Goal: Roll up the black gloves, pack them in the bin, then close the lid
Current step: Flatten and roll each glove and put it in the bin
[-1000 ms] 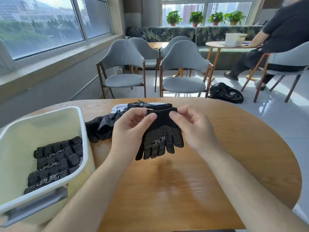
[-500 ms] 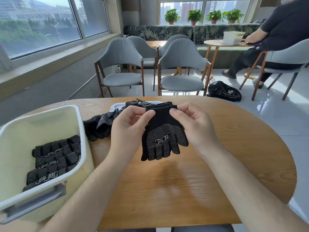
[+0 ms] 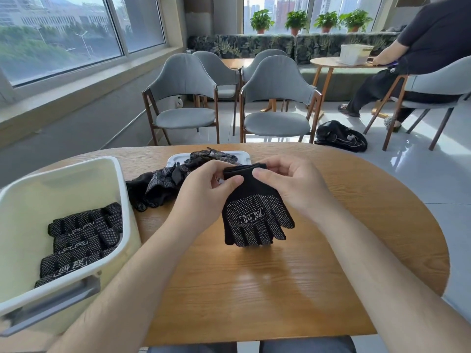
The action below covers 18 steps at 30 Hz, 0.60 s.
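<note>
Head view: one cream bin (image 3: 122,200) sits near left on one round wooden table (image 3: 344,238), holding rolled gloves (image 3: 84,240), three or four, hard to count. Over mid-table, left hand (image 3: 204,192) and right hand (image 3: 288,184) each pinch the cuff of one black dotted glove (image 3: 254,212), which hangs fingers down. Behind, one loose pile of gloves (image 3: 158,182) lies partly on one white lid (image 3: 178,158). Farther: four grey chairs (image 3: 277,98) straight ahead, one black bag (image 3: 339,136) on the floor, four potted plants (image 3: 295,21).

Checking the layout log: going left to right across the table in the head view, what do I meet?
bin → loose glove pile → left hand → held glove → right hand
</note>
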### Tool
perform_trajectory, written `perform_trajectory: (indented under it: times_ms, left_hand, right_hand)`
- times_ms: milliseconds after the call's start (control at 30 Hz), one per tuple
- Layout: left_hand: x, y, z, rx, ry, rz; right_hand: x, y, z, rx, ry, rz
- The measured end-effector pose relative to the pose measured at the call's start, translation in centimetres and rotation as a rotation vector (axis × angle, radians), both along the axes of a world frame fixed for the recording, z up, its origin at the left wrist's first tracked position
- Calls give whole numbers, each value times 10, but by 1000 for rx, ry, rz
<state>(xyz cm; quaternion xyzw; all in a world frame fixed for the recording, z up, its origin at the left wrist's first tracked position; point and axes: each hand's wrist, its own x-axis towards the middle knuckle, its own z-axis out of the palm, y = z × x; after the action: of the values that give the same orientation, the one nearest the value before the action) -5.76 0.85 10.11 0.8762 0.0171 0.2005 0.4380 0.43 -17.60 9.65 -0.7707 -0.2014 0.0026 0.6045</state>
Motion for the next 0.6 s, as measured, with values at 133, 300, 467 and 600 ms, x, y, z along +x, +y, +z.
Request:
perform_trajectory:
  times_ms: [133,300,467,600]
  left_hand:
    - [22,1,0,43,4,75]
    - [40,-7,14,100,-151,97]
    - [16,3,-34,248,-268,26]
    - [-10,18,-112,445,-173,-160]
  right_hand:
    - [16,7,2,-133,-36,-28]
    - [23,13,15,-50,-289,-141]
    - [9,1,-23,-174,-416,-74]
    - [-12,-17,-93,-377,-392,76]
